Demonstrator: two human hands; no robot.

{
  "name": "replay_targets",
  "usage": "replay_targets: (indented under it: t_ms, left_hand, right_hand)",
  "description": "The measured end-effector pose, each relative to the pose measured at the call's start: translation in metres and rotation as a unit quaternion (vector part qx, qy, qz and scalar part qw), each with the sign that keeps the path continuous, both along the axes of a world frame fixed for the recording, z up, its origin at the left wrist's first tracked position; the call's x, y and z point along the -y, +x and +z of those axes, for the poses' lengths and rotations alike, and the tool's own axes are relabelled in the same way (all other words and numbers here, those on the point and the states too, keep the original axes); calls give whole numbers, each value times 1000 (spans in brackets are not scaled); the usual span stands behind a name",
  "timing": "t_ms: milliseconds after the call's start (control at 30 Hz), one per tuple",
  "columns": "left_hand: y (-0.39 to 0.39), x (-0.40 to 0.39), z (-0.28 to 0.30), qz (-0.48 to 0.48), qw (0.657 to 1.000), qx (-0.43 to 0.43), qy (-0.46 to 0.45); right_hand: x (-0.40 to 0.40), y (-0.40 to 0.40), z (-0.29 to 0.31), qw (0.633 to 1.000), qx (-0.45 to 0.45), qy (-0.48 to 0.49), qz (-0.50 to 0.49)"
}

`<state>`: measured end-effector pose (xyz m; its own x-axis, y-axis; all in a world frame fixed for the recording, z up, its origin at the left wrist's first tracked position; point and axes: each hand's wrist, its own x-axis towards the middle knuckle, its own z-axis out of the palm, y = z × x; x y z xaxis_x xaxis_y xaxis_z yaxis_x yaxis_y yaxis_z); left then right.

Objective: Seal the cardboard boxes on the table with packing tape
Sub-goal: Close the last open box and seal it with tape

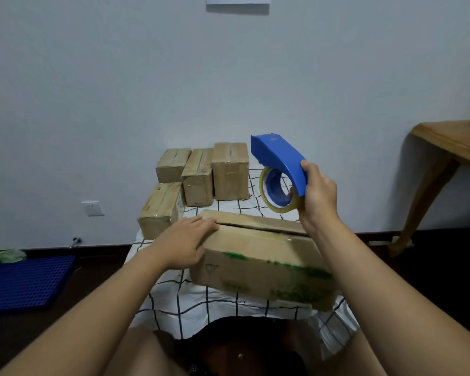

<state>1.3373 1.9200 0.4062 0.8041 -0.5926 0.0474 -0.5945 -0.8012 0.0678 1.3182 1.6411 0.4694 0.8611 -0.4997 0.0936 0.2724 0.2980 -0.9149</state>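
1. Pale wall behind a checked-cloth worktop (228, 302); the green-printed cardboard box (263, 264) sits nearest, four small boxes (198, 177) behind.
2. Left hand (183, 245) lies flat, steadying its corner.
3. Right hand (316, 196) grips the blue tape dispenser (278, 161) above; the box looks stiff and light.

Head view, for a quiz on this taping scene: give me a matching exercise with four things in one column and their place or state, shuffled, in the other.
Things:
1. tape dispenser
2. large box
3. four small boxes
4. wall socket

Places or states:
A. grouped at the table's far left
B. gripped in the right hand, raised off the table
C. low on the wall, left of the table
D. nearest the person, top seam still gaping, left hand resting on its left end

Pairs: 1-B, 2-D, 3-A, 4-C
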Motion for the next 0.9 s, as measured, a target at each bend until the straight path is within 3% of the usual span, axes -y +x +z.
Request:
replay_targets:
  t_ms: [133, 233, 467, 633, 800, 900]
  left_hand:
    - [0, 7, -20, 7, 997, 63, -51]
    - [-8, 13, -31, 45, 993, 52, -92]
    - [-16, 43, -44, 107, 986, 90, -85]
    - [-14, 38, -46, 89, 985, 96, -113]
    - [-10, 32, -47, 75, 983, 68, -155]
    - [-5, 30, -41, 75, 978, 8, -196]
  right_hand:
    - [-12, 13, -9, 1000, 0, -7, 28]
    - [-23, 22, -19, 999, -10, -16, 45]
    - [-48, 37, -28, 997, -22, -32, 63]
    - [-50, 45, -29, 997, -17, -22, 76]
    - [-51, 52, -35, 993, -26, 15, 114]
    - [-50, 53, -46, 989, -42, 24, 141]
